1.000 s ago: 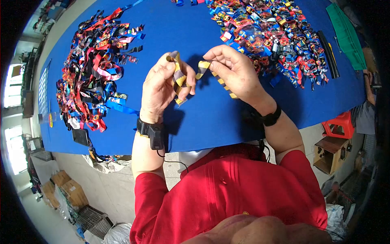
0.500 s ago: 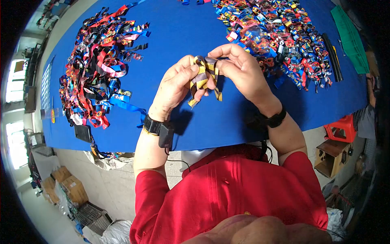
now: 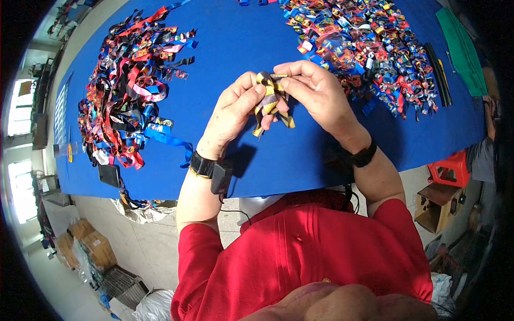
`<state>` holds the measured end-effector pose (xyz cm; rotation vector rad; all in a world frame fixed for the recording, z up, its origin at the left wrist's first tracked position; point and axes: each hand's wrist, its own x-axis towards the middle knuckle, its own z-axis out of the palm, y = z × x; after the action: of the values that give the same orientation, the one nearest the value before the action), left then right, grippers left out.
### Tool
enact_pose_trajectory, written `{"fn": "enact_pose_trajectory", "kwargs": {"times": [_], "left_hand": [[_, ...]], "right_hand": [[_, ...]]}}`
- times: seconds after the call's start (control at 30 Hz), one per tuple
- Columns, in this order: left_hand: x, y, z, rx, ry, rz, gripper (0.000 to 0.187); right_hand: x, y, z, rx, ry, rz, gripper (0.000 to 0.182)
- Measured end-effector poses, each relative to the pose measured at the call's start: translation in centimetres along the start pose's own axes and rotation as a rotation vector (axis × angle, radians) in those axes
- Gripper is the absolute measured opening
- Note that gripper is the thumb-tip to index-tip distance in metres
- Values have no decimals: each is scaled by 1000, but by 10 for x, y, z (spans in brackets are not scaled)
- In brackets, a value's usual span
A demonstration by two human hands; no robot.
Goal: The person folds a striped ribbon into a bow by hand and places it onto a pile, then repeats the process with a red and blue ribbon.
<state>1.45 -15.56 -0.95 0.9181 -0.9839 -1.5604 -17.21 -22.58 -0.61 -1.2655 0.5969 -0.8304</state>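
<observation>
A yellow and dark-brown patterned ribbon [image 3: 269, 101] is looped and crossed over itself above the blue table, its loose ends hanging down. My left hand [image 3: 231, 109] has its thumb and fingers closed on the left side of the loop. From the right, my right hand [image 3: 319, 97] pinches the ribbon's upper part between thumb and fingertips. Some fingertips show behind and below the ribbon. Exactly how the strands cross is partly hidden by the fingers.
A tangled heap of long ribbons [image 3: 142, 88] lies on the table's left side. Many small looped ribbon pieces [image 3: 369, 51] are piled at the right, near black strips [image 3: 439, 75] and a green item [image 3: 463, 51]. A red stool [image 3: 448, 170] and wooden box [image 3: 436, 207] stand below.
The ribbon has shifted between my fingers: its front strand now lies more upright and the top passes rightward to my right fingertips. Both hands stay in nearly the same place.
</observation>
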Motion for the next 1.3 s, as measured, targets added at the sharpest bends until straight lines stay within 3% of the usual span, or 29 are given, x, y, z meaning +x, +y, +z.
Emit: {"fn": "enact_pose_trajectory", "kwargs": {"times": [0.13,0.37,0.6,1.3], "left_hand": [[0,0,-3,-9,-4,31,22],[2,-1,-6,-120,17,142,18],[8,-3,-10,-211,295,205,14],[7,3,-9,-348,210,204,17]], "right_hand": [[3,2,-2,-28,7,-153,11],[5,7,-5,-47,85,-231,12],[4,0,-8,10,141,-248,15],[3,-1,-6,47,153,-174,17]]}}
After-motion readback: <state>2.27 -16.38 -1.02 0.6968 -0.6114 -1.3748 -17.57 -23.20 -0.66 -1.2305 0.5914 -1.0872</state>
